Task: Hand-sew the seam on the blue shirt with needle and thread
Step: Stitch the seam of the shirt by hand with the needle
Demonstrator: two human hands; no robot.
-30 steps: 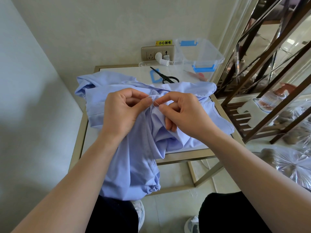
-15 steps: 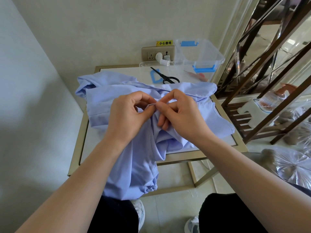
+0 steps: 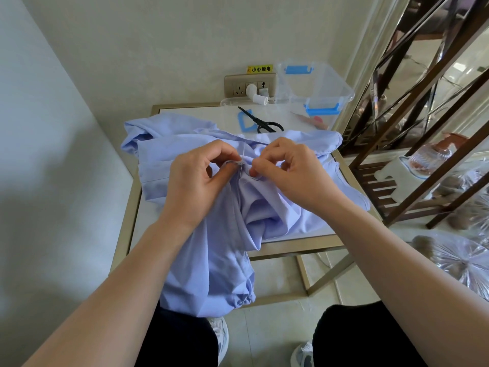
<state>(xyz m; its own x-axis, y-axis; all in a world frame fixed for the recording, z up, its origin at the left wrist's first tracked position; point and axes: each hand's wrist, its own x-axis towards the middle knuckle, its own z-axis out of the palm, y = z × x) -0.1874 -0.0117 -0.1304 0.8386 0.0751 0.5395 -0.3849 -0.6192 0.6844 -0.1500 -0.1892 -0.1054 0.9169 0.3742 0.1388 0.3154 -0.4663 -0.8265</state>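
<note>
Head view: the pale blue cotton shirt (image 3: 211,242) lies bunched on the white-topped, brass-framed table (image 3: 201,112) and spills over its near edge toward the person's lap. The left hand (image 3: 197,181) is pinched shut on the folded seam edge, thumb against forefinger. A second ago the right hand (image 3: 288,170) was pressed close against the left at that fold; it has now drawn a little to the right, its fingertips closed as if on the needle, which is too small to make out. A fine thread (image 3: 242,165) shows crossing the seam between the two hands, so a stitch seems to be pulling through. The black-handled scissors (image 3: 262,122) lie untouched behind the shirt
</note>
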